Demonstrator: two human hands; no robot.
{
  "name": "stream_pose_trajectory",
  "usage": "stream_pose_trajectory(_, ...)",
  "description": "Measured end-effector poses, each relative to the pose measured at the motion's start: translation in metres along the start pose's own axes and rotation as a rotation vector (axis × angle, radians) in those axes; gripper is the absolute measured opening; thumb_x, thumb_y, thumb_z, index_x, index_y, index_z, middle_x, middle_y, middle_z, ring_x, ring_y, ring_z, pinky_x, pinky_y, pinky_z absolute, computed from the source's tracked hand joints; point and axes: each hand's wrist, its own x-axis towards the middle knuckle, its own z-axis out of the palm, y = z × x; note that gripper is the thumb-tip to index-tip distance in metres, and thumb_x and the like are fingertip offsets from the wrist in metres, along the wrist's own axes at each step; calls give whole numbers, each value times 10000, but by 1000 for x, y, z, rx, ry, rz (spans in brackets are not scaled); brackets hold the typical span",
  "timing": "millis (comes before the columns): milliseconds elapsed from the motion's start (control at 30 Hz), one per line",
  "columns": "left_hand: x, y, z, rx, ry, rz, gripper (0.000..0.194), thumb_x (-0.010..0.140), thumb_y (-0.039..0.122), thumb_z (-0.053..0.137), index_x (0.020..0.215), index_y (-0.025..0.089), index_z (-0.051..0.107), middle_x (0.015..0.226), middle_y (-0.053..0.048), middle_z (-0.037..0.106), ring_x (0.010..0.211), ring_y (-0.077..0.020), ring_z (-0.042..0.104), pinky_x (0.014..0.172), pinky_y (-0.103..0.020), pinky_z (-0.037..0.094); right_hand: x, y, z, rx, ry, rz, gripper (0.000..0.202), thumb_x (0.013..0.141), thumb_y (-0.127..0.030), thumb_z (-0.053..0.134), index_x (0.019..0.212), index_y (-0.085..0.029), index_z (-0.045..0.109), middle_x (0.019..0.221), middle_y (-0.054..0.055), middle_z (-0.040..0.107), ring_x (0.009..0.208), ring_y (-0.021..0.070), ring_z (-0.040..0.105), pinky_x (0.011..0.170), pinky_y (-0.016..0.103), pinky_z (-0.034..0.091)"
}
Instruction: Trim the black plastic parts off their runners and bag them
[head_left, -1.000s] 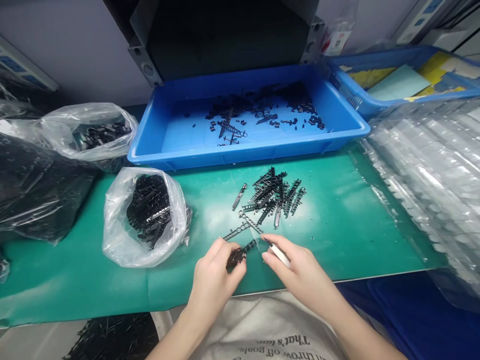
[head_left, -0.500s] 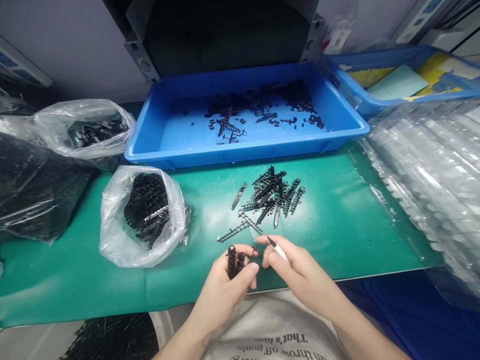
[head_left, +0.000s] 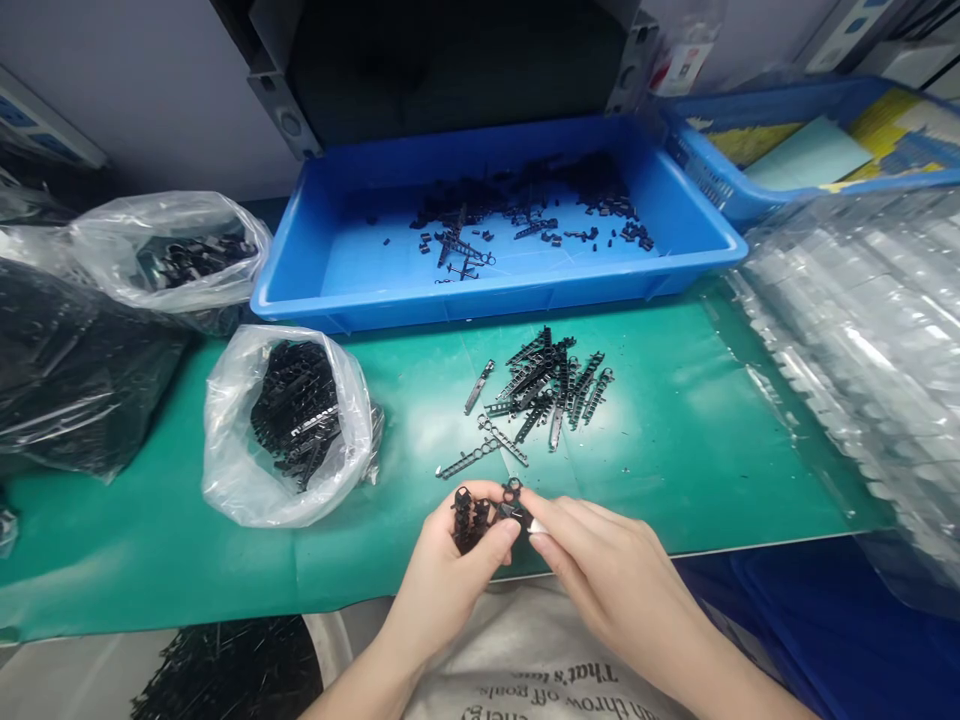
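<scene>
My left hand (head_left: pixel 454 560) is closed around several black plastic ladder-like strips (head_left: pixel 465 518), bunched upright in its palm. Between its thumb and forefinger is one more black piece with a ring (head_left: pixel 512 490) at its end. My right hand (head_left: pixel 611 565) is pressed up against that piece, pinching a slim pointed tool with a white handle (head_left: pixel 537 527); its dark tip is hidden at the piece. Beyond the hands lies a loose pile of similar black strips (head_left: pixel 551 385), with a few separate strips (head_left: pixel 469 460) on the near left of it.
A blue tray (head_left: pixel 495 308) with black strips and small bits stands at the back. Open plastic bags (head_left: pixel 225 490) of black parts are on the left of the green mat (head_left: pixel 667 450). Clear plastic trays (head_left: pixel 885 330) are stacked at right, below a blue basket (head_left: pixel 742 200).
My right hand has moved left and turned over, bringing the white-handled tool against the black piece at my left fingertips. The ringed piece now stands more upright; my left hand has hardly moved.
</scene>
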Motion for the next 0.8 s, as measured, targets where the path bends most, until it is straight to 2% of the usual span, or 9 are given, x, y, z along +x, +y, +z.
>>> stream_pose_trajectory(433,1,-7,3,10,38,45,221,795,357,560,909,177,499,565,76,386,448,-49,270,410,-184,220,-2,-4,8,23,75,28,337,936,-211,309,1208,-161,500,847,49,641,672,193,593,541,290,426)
stream_pose_trajectory(567,0,-7,7,39,65,61,220,810,383,526,878,181,474,564,73,405,463,-62,339,437,-188,271,-1,-7,14,8,188,40,337,933,-205,310,1194,-145,514,798,59,643,649,192,596,504,282,402)
stream_pose_trajectory(700,1,-1,0,280,159,111,176,838,359,457,902,195,446,591,53,492,538,-112,488,524,-221,375,-1,-4,17,165,224,132,336,930,-206,309,1202,-158,500,915,69,646,772,190,615,613,286,450)
stream_pose_trajectory(800,10,7,-15,664,340,301,114,839,298,434,888,199,461,655,22,562,604,-143,549,587,-246,404,1,2,15,361,165,231,333,925,-245,310,1186,-176,504,933,62,650,830,190,610,699,303,463)
